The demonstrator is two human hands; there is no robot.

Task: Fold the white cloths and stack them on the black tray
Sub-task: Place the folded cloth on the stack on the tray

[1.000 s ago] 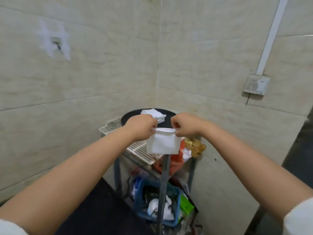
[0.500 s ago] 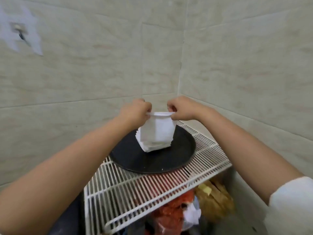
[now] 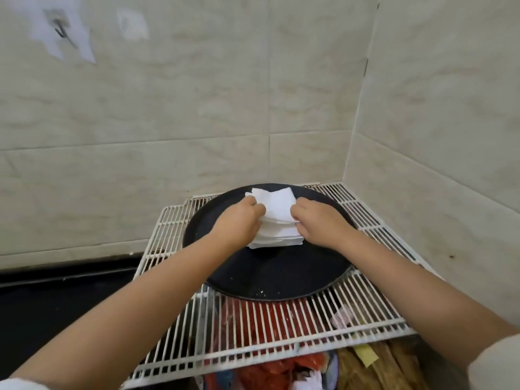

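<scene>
A round black tray [image 3: 281, 277] lies on a white wire rack. On its far half sits a stack of folded white cloths [image 3: 274, 235]. The top folded white cloth [image 3: 277, 205] lies on the stack, pinched at its left edge by my left hand [image 3: 239, 220] and at its right edge by my right hand [image 3: 318, 220]. Both hands rest low on the stack and hide its sides.
The white wire rack [image 3: 281, 342] stands in a corner of tiled walls [image 3: 197, 108]. Under it are red bags [image 3: 253, 325], yellowish items [image 3: 374, 364] and other clutter. A dark floor strip [image 3: 56, 291] lies at the left.
My hands carried the folded cloth from the air in front of me down onto the stack on the tray. The view has moved closer and now looks down on the tray.
</scene>
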